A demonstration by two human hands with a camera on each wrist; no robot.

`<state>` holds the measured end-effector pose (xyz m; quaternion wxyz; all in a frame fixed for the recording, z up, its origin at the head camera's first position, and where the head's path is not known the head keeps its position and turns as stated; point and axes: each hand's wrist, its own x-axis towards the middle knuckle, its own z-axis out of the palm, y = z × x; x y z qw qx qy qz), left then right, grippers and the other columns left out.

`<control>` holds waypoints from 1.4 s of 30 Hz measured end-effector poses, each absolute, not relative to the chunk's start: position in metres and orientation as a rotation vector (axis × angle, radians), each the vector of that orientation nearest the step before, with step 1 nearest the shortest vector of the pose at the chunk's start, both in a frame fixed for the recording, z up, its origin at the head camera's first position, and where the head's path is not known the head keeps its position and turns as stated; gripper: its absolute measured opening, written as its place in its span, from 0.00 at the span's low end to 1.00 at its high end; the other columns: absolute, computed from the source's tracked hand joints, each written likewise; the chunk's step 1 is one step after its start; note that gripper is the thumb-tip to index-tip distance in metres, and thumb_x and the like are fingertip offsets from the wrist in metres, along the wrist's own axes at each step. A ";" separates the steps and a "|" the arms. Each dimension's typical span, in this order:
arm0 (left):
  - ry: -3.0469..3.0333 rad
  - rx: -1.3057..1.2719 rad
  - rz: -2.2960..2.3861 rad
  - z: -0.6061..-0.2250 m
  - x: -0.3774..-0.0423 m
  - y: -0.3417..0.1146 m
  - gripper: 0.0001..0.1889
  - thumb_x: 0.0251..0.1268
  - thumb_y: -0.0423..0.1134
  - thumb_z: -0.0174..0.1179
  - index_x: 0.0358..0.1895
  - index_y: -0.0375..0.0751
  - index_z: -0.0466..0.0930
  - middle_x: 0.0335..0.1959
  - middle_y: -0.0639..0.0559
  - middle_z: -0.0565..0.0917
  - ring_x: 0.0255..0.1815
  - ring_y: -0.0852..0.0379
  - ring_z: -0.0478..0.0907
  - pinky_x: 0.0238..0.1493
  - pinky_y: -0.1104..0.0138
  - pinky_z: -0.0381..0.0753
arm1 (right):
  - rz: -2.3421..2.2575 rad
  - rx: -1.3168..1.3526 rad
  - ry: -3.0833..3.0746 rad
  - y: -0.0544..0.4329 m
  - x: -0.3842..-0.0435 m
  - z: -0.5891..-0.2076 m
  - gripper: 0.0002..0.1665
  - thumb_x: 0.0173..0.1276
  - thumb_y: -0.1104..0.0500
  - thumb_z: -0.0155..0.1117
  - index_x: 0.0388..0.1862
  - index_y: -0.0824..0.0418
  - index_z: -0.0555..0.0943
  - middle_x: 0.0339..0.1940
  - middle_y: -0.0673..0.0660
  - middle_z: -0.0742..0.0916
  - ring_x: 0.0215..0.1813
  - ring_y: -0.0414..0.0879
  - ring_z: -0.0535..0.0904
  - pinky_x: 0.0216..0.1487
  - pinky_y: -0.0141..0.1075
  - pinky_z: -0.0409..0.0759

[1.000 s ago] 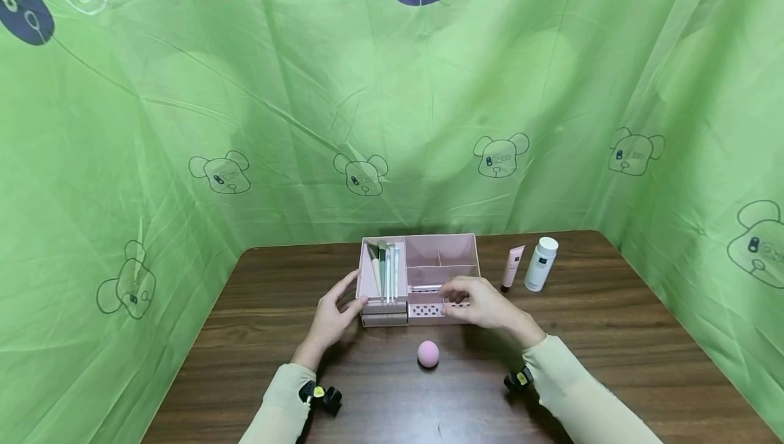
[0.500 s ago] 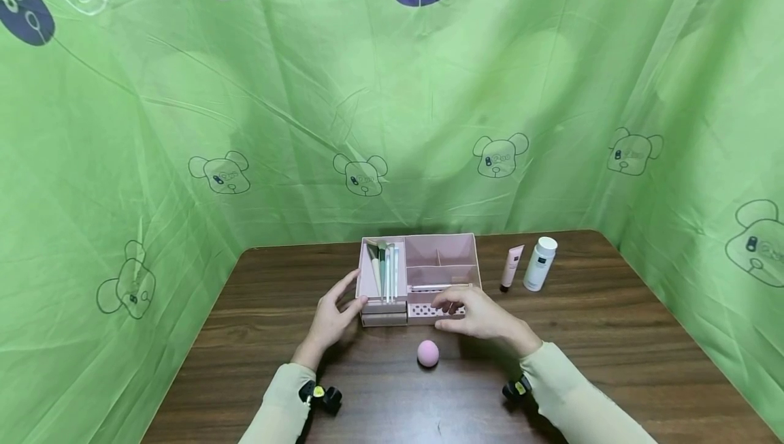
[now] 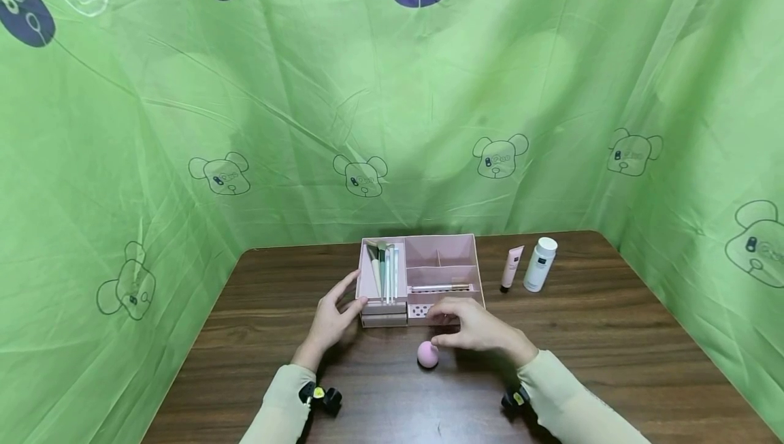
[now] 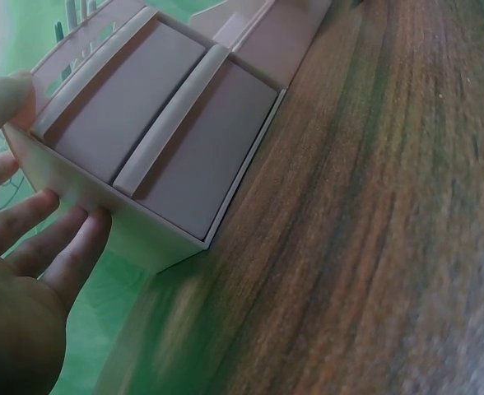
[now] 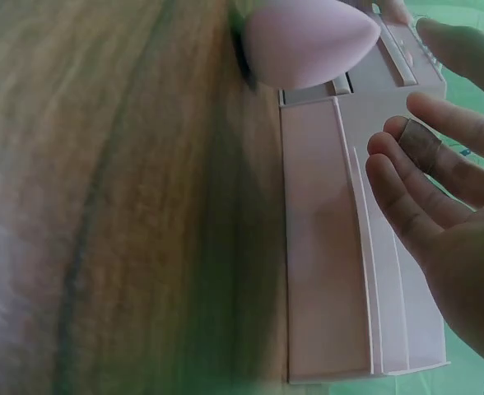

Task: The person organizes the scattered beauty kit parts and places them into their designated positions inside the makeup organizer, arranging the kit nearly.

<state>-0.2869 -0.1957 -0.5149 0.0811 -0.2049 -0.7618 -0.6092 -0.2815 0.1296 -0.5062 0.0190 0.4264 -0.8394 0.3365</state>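
Observation:
A pink cosmetics organizer (image 3: 422,259) stands at the back of the table. Makeup brushes (image 3: 386,270) lie in its left tray, and a slim pen-like stick (image 3: 439,288) lies across a right compartment. My left hand (image 3: 331,321) rests at its left front corner; in the left wrist view the fingers (image 4: 77,239) touch the side wall and the thumb lies at the top edge. A pink makeup sponge (image 3: 427,355) stands on the table in front. Beside it, my right hand (image 3: 474,327) has loosely bent fingers, holding nothing; in the right wrist view a gap separates it from the sponge (image 5: 308,41).
A pink tube (image 3: 512,267) and a white bottle (image 3: 541,264) stand right of the organizer. Two drawers (image 4: 168,123) face front under the brush tray. Green printed cloth (image 3: 422,124) hangs around the wooden table (image 3: 257,349).
My right hand has come away from the organizer's right compartments and moved toward me, down beside the sponge. The slim stick now shows fully. My left hand has stayed in place.

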 end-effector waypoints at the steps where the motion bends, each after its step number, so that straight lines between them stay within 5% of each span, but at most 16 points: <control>1: -2.277 -0.611 -1.824 -0.515 -0.287 -0.196 0.31 0.66 0.36 0.63 0.71 0.34 0.64 0.67 0.32 0.70 0.65 0.37 0.71 0.62 0.49 0.76 | 1.054 1.327 -2.613 0.129 -0.280 -0.507 0.23 0.59 0.46 0.73 0.51 0.54 0.82 0.45 0.51 0.87 0.45 0.44 0.82 0.48 0.38 0.84; 13: -2.273 -0.617 -1.820 -0.516 -0.286 -0.196 0.31 0.66 0.36 0.63 0.71 0.34 0.64 0.68 0.32 0.70 0.66 0.36 0.70 0.62 0.50 0.76 | 1.080 1.447 -2.562 0.124 -0.277 -0.525 0.23 0.57 0.52 0.75 0.49 0.60 0.82 0.43 0.53 0.87 0.40 0.45 0.83 0.42 0.32 0.85; 42: -2.261 -0.624 -1.818 -0.514 -0.287 -0.195 0.31 0.66 0.34 0.63 0.71 0.31 0.64 0.67 0.29 0.70 0.64 0.33 0.71 0.61 0.51 0.77 | 0.960 1.446 -2.654 0.118 -0.272 -0.528 0.16 0.58 0.50 0.74 0.45 0.48 0.83 0.39 0.40 0.84 0.41 0.38 0.81 0.45 0.29 0.79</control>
